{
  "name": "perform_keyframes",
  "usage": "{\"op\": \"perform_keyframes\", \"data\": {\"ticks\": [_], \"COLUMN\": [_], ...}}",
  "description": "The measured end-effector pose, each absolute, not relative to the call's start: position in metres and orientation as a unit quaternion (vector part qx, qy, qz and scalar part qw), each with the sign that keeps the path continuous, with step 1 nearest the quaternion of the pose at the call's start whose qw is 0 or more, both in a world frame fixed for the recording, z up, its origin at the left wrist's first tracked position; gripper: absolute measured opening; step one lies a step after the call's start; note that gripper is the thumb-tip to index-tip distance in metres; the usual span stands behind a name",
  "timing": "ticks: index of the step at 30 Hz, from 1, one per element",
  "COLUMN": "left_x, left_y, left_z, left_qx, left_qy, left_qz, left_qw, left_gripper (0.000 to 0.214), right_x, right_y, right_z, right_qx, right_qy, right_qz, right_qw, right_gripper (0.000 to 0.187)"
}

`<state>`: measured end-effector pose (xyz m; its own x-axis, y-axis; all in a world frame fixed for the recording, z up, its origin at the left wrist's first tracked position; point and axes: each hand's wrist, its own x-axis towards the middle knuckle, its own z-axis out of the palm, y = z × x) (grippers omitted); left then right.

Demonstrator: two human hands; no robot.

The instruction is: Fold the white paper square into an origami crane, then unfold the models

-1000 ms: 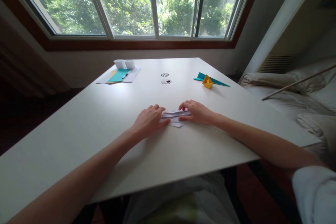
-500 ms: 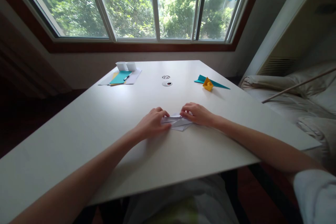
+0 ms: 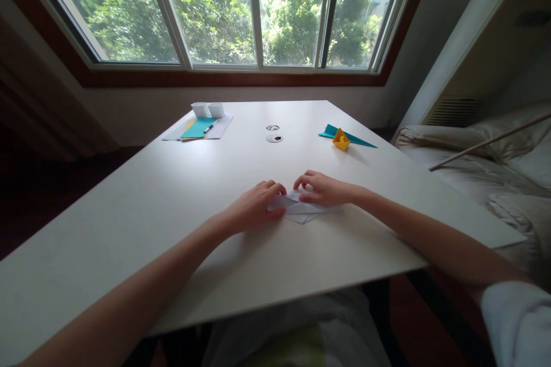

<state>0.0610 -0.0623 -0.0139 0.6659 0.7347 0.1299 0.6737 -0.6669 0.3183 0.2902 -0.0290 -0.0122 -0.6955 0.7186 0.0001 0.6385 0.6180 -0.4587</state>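
Observation:
A folded piece of white paper (image 3: 297,208) lies on the white table, with layered flaps and a pointed corner toward me. My left hand (image 3: 259,205) grips its left end, thumb on the near side and fingers on the far side. On the right part of the paper rests my right hand (image 3: 322,187), fingers curled and the thumb pressed on a flap. Both hands cover parts of the paper, so its full shape is hidden.
On the table's right stand a yellow paper boat (image 3: 341,139) and a teal paper plane (image 3: 355,137). Far left are teal paper (image 3: 198,128), a pen (image 3: 210,125) and two white folded pieces (image 3: 207,109). Two round discs (image 3: 274,138) lie mid-table.
The white paper has shifted slightly right and toward me, its layers lying differently. My left hand moved a little right; my right hand's fingers have lifted and spread somewhat.

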Motion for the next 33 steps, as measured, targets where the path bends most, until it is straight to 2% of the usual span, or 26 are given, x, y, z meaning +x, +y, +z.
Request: {"op": "perform_keyframes", "data": {"ticks": [7,13,19,22,29,33], "left_x": [0.061,0.059,0.058,0.057,0.055,0.057], "left_y": [-0.063,-0.064,-0.060,-0.058,-0.056,-0.054], "left_z": [-0.013,-0.010,-0.013,-0.010,-0.002,-0.003], "left_qx": [0.916,0.914,0.909,0.907,0.882,0.864], "left_qy": [0.367,0.372,0.380,0.366,0.385,0.391], "left_qz": [0.119,0.100,0.130,0.146,0.154,0.163], "left_qw": [0.113,0.128,0.116,0.151,0.226,0.272], "left_gripper": [0.029,0.037,0.032,0.030,0.044,0.033], "right_x": [0.288,0.286,0.281,0.279,0.279,0.280], "right_y": [-0.034,-0.033,-0.033,-0.035,-0.038,-0.042], "right_z": [-0.011,-0.011,-0.011,-0.008,-0.001,0.002], "right_qx": [-0.382,-0.369,-0.360,-0.355,-0.306,-0.249], "right_qy": [-0.878,-0.853,-0.855,-0.853,-0.881,-0.896], "right_qz": [0.269,0.343,0.290,0.270,0.186,0.154], "right_qw": [0.103,0.133,0.235,0.271,0.310,0.333], "right_gripper": [0.022,0.026,0.018,0.016,0.015,0.018]}}
